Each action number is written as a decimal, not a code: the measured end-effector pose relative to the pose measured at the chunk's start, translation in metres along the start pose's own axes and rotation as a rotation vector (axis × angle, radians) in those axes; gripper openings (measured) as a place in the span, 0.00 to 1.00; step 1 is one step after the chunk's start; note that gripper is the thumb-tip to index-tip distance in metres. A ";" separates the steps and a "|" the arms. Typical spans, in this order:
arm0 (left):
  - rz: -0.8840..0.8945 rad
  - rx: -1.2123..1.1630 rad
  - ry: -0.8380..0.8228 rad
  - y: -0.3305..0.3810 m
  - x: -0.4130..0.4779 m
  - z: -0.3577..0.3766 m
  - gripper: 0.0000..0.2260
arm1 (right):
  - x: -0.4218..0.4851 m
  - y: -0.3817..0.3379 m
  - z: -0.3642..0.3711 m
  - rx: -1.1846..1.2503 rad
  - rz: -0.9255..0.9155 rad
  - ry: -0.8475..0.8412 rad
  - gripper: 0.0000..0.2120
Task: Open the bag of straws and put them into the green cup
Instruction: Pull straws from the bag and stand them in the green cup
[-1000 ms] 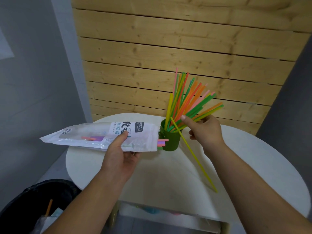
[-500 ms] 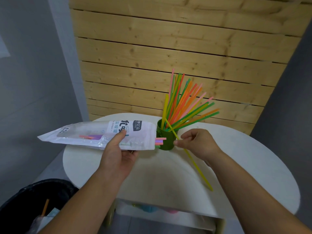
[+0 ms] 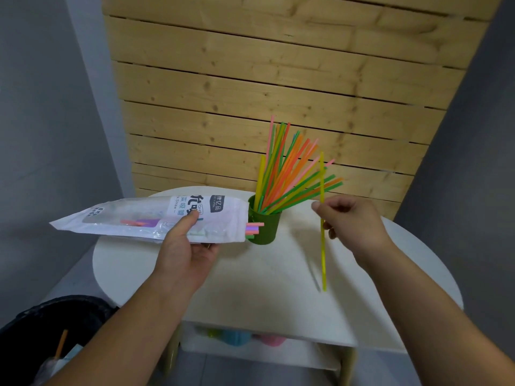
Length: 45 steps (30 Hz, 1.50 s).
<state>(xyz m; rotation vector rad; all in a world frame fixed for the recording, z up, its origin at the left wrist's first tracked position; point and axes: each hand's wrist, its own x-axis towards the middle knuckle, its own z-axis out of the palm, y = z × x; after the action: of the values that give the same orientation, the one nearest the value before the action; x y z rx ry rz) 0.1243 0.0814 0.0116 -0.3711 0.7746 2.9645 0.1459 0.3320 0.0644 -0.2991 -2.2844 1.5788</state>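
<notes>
Leftmost, my left hand (image 3: 184,246) clamps the bag of straws (image 3: 150,218) flat above the white table (image 3: 250,274), thumb on top, a few straw ends (image 3: 254,229) poking from its open mouth beside the green cup (image 3: 264,227). That cup already holds a fanned bunch of straws (image 3: 289,174). My right hand (image 3: 351,221) pinches one yellow straw (image 3: 322,246) near its middle, upright. I'd lift it clear, aim its lower tip over the rim, and slide it down gently so the leaning bunch doesn't tip the cup.
</notes>
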 end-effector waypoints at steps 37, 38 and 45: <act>0.036 0.034 0.032 0.010 -0.005 -0.007 0.11 | 0.032 0.015 0.055 -0.139 -0.210 0.187 0.12; 0.036 0.038 0.031 0.009 -0.005 -0.007 0.12 | 0.032 0.017 0.058 -0.131 -0.199 0.160 0.12; 0.031 0.038 0.021 0.007 -0.004 -0.005 0.10 | 0.032 0.029 0.056 -0.105 -0.097 0.073 0.02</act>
<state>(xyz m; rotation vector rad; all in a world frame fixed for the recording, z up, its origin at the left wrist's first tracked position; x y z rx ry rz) 0.1285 0.0731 0.0115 -0.3924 0.8448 2.9748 0.0938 0.3055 0.0247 -0.2638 -2.2938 1.3815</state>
